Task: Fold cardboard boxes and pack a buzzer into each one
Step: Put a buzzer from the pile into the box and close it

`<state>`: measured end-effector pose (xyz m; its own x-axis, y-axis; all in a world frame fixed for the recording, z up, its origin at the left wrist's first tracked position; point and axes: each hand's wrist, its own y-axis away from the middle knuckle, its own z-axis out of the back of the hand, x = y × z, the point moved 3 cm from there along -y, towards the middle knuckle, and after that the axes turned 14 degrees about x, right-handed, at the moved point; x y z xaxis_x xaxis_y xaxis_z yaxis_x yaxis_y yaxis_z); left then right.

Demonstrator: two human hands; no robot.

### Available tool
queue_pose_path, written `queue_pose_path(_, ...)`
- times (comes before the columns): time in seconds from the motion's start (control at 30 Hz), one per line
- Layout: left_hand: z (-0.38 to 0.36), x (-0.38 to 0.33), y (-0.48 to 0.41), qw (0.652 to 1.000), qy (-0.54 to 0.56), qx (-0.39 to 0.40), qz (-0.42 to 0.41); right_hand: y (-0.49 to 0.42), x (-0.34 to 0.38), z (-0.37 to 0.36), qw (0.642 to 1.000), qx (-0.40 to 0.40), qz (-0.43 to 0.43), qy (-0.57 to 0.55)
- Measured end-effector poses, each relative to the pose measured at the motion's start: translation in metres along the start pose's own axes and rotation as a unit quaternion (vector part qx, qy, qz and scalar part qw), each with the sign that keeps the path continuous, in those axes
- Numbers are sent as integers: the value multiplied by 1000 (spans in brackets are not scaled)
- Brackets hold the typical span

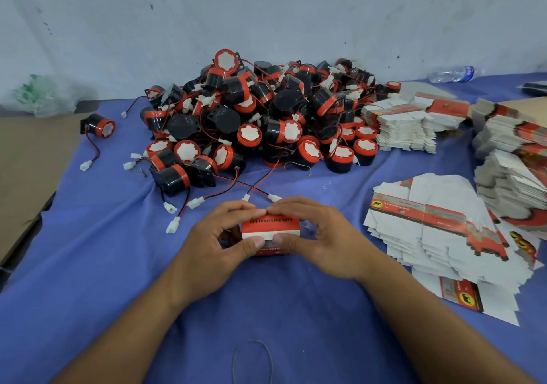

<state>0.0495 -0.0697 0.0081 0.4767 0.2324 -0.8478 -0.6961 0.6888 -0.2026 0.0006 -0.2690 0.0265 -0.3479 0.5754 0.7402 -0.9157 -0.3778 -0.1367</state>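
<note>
We find the box (270, 233) held just above the tabletop (296, 309), near the buzzer pile (260, 111). Left hand (220, 244) and right hand (319, 241) pinch it from both sides, fingers (251, 243) curled, apparently steadying it while a flap closes.

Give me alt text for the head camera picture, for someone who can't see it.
A person's left hand and right hand grip a small red and white box over a blue cloth. Behind lies a heap of black and red buzzers; flat unfolded boxes are stacked at the right.
</note>
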Motion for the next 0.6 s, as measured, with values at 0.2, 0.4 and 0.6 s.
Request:
queue_pose_path(0.2,3,-4,-1,1000,-15,8,3,-2,3,2,999,-14,21,24)
queue_pose_path(0.4,3,-10,3,991,-134,4,-23,1,7,-5,993,48,21,110)
queue_pose_path(0.6,1,-25,3,966,-245,27,-74,7,14,-14,955,23,17,295)
